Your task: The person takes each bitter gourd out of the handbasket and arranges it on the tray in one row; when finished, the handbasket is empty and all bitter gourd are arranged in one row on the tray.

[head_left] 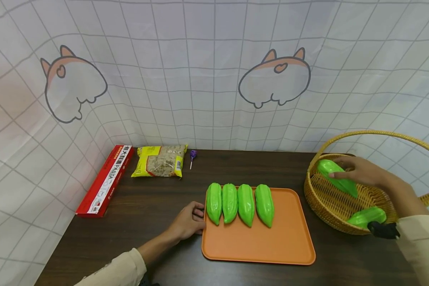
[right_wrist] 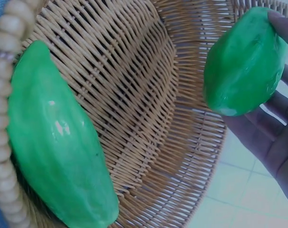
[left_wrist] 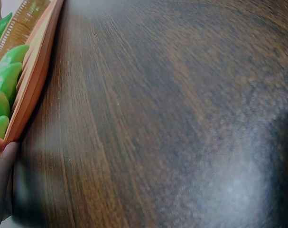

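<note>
My right hand (head_left: 364, 171) holds a glossy green pointed fruit (right_wrist: 243, 64) between thumb and fingers, above the wicker basket (head_left: 316, 200). A second green fruit (right_wrist: 63, 137) lies in the basket near its beaded-looking rim side in the right wrist view. To the left, an orange tray (head_left: 257, 246) carries several such green fruits (head_left: 246, 204), standing side by side in a row along its upper left part, tips toward me. My left hand (head_left: 186, 223) pinches the tray's left edge, its thumb and a finger at the rim in the left wrist view.
The basket's tall arched handle (head_left: 375, 132) rises over its opening. At the back left lie a red pasta box (head_left: 107, 180), a yellow bag of dry food (head_left: 161, 161) and a purple lollipop (head_left: 193, 154). A gridded white curtain (head_left: 214, 79) borders the dark wooden table (head_left: 146, 210).
</note>
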{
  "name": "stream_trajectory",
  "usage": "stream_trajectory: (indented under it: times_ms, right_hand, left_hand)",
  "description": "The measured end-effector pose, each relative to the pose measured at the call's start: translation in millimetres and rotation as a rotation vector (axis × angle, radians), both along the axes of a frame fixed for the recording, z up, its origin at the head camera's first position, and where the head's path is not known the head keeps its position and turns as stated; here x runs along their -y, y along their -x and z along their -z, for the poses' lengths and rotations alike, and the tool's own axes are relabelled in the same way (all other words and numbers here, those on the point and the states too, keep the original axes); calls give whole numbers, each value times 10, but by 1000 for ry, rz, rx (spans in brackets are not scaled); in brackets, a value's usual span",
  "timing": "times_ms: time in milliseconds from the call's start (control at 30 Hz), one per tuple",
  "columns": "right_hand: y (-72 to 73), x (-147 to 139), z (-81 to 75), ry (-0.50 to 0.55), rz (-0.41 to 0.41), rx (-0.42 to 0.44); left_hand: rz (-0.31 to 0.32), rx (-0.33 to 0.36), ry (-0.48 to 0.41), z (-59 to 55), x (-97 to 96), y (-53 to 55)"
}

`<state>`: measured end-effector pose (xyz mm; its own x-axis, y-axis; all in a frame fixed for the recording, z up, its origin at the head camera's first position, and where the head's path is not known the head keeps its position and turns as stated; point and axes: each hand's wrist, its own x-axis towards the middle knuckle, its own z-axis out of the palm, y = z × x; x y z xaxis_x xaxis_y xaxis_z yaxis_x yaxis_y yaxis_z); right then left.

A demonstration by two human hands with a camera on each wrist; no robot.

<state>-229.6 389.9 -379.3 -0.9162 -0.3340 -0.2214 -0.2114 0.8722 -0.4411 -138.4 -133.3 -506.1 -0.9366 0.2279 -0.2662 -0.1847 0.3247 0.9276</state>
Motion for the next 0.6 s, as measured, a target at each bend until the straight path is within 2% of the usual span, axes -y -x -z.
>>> stream_trajectory:
  times_ms: [467,600]
  right_hand:
    - [-175,48,-63,29,25,-78]
    - [-229,70,-74,80,31,-58]
  left_hand:
    - [3,4,6,-9,0,-4]
    - [2,2,8,-7,-1,-4]
